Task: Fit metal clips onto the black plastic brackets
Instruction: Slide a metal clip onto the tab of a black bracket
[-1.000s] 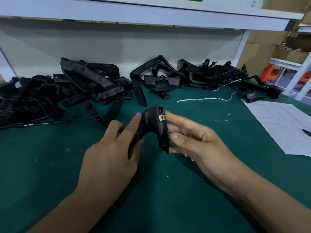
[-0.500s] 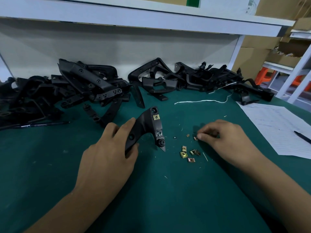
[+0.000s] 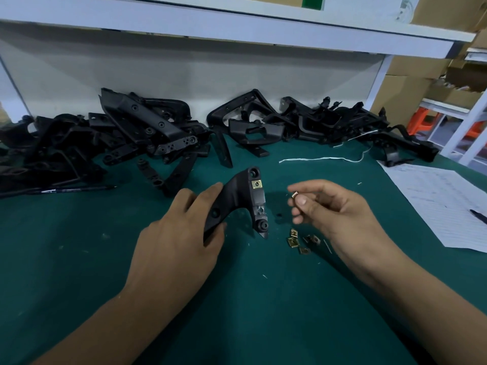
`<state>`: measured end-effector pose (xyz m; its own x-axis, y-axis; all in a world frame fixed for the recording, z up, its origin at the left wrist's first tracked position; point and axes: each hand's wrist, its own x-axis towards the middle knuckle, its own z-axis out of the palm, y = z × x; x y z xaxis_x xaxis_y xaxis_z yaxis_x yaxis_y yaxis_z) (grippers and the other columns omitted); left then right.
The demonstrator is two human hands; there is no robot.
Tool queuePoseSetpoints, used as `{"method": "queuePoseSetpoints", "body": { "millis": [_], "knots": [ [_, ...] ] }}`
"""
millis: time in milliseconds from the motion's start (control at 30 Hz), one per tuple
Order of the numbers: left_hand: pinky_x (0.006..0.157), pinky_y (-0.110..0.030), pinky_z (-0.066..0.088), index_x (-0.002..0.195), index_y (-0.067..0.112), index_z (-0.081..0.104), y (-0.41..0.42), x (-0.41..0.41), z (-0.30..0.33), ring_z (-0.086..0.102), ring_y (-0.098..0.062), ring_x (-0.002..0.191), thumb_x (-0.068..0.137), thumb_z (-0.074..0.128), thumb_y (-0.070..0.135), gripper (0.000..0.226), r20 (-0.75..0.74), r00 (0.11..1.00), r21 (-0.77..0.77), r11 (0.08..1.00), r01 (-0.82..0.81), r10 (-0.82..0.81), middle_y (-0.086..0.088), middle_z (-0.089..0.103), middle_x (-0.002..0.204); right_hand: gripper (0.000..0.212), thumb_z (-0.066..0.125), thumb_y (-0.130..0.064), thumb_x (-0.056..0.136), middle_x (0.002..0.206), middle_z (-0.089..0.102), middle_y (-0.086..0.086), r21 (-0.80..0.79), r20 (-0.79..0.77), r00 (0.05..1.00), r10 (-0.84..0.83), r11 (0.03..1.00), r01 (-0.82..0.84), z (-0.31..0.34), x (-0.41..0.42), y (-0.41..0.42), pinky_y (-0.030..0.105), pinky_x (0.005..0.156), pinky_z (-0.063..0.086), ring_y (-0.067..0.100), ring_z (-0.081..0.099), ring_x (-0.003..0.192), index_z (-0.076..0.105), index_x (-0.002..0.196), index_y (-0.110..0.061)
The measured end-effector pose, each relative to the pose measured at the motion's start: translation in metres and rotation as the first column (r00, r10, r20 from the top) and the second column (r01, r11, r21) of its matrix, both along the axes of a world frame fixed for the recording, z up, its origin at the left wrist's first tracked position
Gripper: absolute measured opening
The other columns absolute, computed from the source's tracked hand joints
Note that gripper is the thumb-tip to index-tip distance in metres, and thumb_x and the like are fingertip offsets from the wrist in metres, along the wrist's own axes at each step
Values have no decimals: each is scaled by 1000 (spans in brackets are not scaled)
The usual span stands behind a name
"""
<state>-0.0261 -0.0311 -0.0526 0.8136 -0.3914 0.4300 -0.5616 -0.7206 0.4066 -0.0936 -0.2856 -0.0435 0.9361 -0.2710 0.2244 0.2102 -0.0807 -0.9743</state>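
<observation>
My left hand [image 3: 179,233] grips the black bracket [image 3: 238,204] by its lower limb, fingers curled round it, holding it raised off the mat with the mounting edge turned toward me. One brass-coloured clip [image 3: 256,184] is already seated on that edge, just below the top hole. My right hand [image 3: 340,214] pinches a second clip [image 3: 295,194] between thumb and forefinger, near the bracket but not touching it.

Judgement on the step in hand: the lower seat on the same edge looks unfilled, so the pinched clip belongs there. To do it properly I should turn the clip so its open mouth faces the edge, line its hole with the hole in the plastic, and push it squarely on until it sits flush (a skewed start is likely to leave it crooked or spring it off). The left hand should hold the bracket steady against the push.

Surface: a green mat [image 3: 79,272], with a small cluster of loose clips [image 3: 297,241] beneath my right hand. Two heaps of black brackets [image 3: 126,140] lie along the back wall, with a white cord [image 3: 316,159] near the right heap, a pen [image 3: 66,191] at left, and a printed sheet [image 3: 434,201] at right. A white shelf [image 3: 237,25] runs overhead; cardboard boxes [image 3: 411,83] stand beyond the bench at right.
</observation>
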Motion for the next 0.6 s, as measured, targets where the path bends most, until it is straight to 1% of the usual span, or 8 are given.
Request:
{"method": "queuePoseSetpoints", "body": {
  "millis": [67,100,200,267,367,500,600],
  "knots": [
    [55,-39,54,150,43,34,0,0,0,56,-13,65,94,51,53,59,5,1000,-10,1000,16,-16,16,43,104,21,74,-13,86,102,77,21,145,-8,1000,18,989,-16,1,0,4,28,80,60,27,75,90,75,106,-5],
    [54,-39,54,151,43,33,0,-1,0,56,-12,64,95,51,53,59,10,1000,-13,1000,28,-28,17,43,103,21,73,-11,86,103,76,25,193,-15,1000,27,981,-23,1,0,6,29,80,61,31,76,93,72,105,-1],
    [53,-37,53,153,46,29,0,-1,0,55,-11,64,97,51,51,61,19,998,-29,998,64,-63,18,43,102,17,70,-7,89,108,75,29,276,-17,995,95,957,-87,3,-1,13,33,81,62,37,76,99,66,104,1],
    [52,-37,53,154,46,29,0,-1,0,55,-11,64,97,52,50,61,26,996,-29,996,81,-81,18,43,102,14,69,-7,92,111,74,30,313,-22,987,159,939,-144,3,-2,20,35,82,62,39,75,101,65,103,0],
    [52,-38,52,154,44,29,0,-2,0,55,-12,63,96,53,49,63,31,994,-16,994,105,-105,17,43,104,10,68,-11,95,106,75,27,363,-26,973,230,909,-205,4,-4,27,36,80,62,36,77,94,67,100,-2],
    [51,-39,52,155,43,30,-1,0,0,55,-12,62,97,54,47,63,40,994,-36,994,105,-103,16,45,104,17,67,-13,97,111,73,32,349,-57,958,281,904,-245,6,-5,31,39,80,62,38,76,95,69,105,2],
    [49,-39,51,154,41,32,0,0,-1,53,-11,60,96,53,47,62,49,993,-42,993,112,-110,16,44,102,23,66,-13,98,109,73,31,353,-66,952,298,900,-258,6,-5,32,39,78,63,37,77,94,68,110,7]
  ]
}}
